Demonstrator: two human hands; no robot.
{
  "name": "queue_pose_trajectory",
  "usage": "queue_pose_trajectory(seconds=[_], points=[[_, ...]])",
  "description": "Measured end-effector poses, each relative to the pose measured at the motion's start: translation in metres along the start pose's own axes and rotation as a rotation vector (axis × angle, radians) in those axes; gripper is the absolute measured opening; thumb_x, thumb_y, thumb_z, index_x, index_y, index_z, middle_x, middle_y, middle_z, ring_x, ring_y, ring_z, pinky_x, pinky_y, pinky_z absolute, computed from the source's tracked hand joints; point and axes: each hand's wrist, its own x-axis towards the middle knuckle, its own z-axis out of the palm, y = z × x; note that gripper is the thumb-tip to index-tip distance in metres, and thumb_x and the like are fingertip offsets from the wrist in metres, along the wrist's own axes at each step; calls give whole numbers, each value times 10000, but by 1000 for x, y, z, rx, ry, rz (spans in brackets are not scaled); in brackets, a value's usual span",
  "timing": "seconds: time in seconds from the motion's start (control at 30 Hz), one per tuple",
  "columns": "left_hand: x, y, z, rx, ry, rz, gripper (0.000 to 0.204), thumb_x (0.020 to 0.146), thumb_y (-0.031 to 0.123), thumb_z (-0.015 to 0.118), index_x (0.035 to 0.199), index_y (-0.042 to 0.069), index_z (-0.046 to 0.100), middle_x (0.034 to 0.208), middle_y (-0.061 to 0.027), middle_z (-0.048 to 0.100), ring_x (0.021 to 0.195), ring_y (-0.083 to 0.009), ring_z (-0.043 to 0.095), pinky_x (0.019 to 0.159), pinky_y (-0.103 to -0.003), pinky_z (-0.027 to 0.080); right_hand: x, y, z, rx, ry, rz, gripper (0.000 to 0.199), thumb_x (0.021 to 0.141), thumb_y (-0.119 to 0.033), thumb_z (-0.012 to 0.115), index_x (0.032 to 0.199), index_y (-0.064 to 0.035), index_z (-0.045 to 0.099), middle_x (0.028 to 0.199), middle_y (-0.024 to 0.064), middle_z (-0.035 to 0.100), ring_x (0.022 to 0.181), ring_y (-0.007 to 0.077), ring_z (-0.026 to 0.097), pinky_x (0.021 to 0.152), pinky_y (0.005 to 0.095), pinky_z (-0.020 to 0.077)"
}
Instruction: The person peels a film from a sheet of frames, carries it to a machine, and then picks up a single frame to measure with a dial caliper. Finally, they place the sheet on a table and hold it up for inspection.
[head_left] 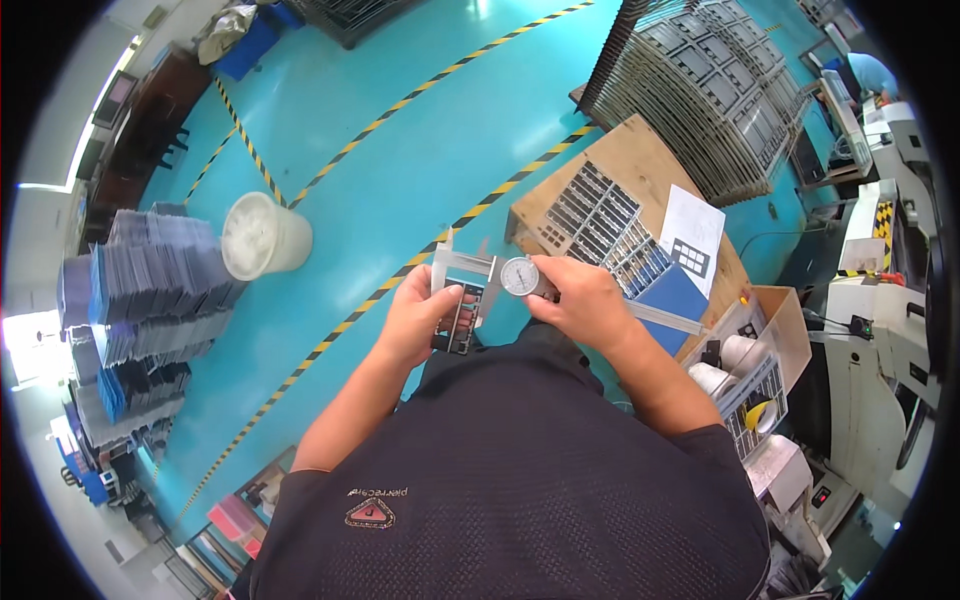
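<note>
Head view, right hand (585, 300) gripping metal dial caliper (519, 276), left hand (411, 318) grasping slotted plate (461, 340)

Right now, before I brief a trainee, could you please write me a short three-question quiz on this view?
1. What does the left hand hold?
2. True or false: the whitish bucket stands on the turquoise floor.
3. Fill in the blank: the right hand grips a caliper that has a round ___.

Key:
1. A small dark frame with openings.
2. True.
3. Dial.
</note>
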Motion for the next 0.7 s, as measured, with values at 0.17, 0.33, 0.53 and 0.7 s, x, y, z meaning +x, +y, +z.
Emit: queue_pose_trajectory(seconds=[0.17, 0.33, 0.53, 0.7], points=[[-1, -3, -8, -6, -10, -10, 184, 902, 83, 605, 1049, 63, 497, 885, -85, 665, 664, -158, 652, 602, -289, 564, 2, -4, 2, -8, -48, 13, 378, 745, -155, 752, 1090, -47, 640, 813, 126, 659, 705, 272, 652, 634, 347, 526], [-1, -4, -12, 9, -45, -18, 178, 908, 108, 600, 1039, 68, 485, 922, -87, 656, 714, -149, 655, 638, -301, 567, 2, -5, 4, -14, -44, 8, 388, 745, -160, 761, 1097, -50, 641, 807, 119, 657, 696, 257, 650, 629, 339, 526], [-2, -1, -9, 6, -35, -25, 196, 903, 111, 614, 1052, 71, 493, 904, -80, 661, 696, -151, 654, 630, -297, 566, 1, -4, 3, -23, -50, 9, 393, 745, -166, 764, 1100, -50, 642, 815, 118, 658, 698, 251, 651, 629, 335, 526], [3, -4, -12, 3, -67, 18, 190, 894, 118, 633, 1033, 70, 514, 871, -60, 656, 702, -146, 641, 653, -295, 554, 2, -3, 5, -16, -40, 15, 366, 745, -166, 751, 1076, -46, 648, 809, 122, 655, 694, 259, 646, 633, 337, 525]])
